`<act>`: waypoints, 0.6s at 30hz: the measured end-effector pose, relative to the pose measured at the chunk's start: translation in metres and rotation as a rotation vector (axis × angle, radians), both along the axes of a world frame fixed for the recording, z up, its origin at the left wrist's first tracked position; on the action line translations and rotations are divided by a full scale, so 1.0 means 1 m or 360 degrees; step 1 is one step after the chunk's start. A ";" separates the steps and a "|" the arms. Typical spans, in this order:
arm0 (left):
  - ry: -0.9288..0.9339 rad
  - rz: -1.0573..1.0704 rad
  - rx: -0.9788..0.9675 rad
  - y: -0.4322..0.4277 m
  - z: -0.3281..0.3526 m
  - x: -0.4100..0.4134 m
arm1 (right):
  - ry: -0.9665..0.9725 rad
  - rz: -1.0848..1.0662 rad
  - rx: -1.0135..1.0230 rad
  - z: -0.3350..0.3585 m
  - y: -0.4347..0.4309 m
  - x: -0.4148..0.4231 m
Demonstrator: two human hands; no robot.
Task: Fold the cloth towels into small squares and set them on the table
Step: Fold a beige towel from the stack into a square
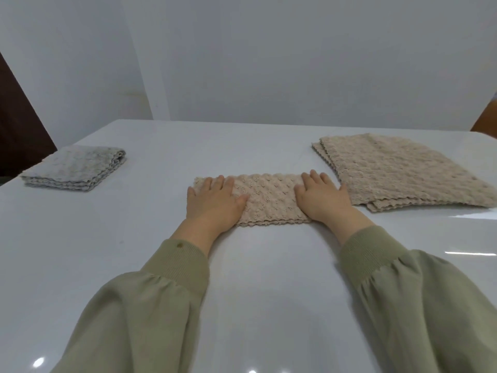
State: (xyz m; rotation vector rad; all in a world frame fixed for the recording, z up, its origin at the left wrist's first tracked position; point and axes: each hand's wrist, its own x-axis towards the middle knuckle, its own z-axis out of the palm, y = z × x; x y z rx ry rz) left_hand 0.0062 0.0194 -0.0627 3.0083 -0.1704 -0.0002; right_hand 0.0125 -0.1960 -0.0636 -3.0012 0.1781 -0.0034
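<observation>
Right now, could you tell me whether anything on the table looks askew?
Only slightly: the beige towel stack on the right is fanned, its layers' edges stepped rather than aligned. Nothing spilled or damaged.

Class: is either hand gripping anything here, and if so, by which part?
Nothing is gripped. The left hand and right hand lie flat on the two ends of the folded beige towel.

Nubbly beige cloth towel (269, 199) on a smooth, glossy white table (269, 292).
</observation>
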 end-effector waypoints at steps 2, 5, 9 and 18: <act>-0.0170 -0.0032 -0.0027 -0.006 0.003 -0.005 | -0.0201 -0.0022 -0.0075 0.000 0.003 -0.004; -0.0294 -0.0252 -0.0070 -0.020 0.006 -0.010 | -0.0411 0.0176 -0.0042 0.001 0.024 -0.010; 0.0035 -0.0167 -0.0055 -0.012 0.001 -0.004 | -0.0019 0.0238 0.0051 -0.001 0.026 -0.007; -0.0200 -0.0114 -0.0136 -0.002 0.003 -0.005 | -0.0416 -0.0107 0.0247 0.005 -0.013 -0.007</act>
